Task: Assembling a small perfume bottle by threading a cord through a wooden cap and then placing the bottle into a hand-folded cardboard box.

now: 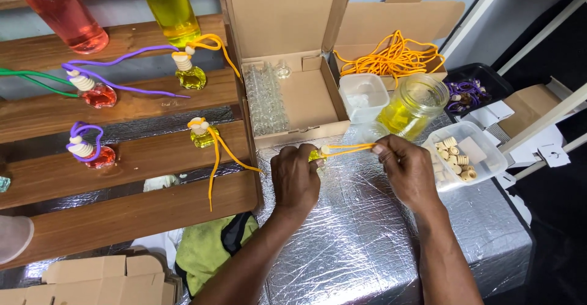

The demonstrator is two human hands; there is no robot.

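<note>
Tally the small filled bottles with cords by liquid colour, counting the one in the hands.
Yellow: 3, two on the wooden slats, one held by the left hand, its cord pulled by the right hand
Red: 2
Total: 5

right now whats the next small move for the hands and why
Probably pull the orange cord snug through the cap. The left hand pins the small yellow bottle on the foil-covered table, while the right hand pinches the cord stretched sideways, not yet tidied.
</note>
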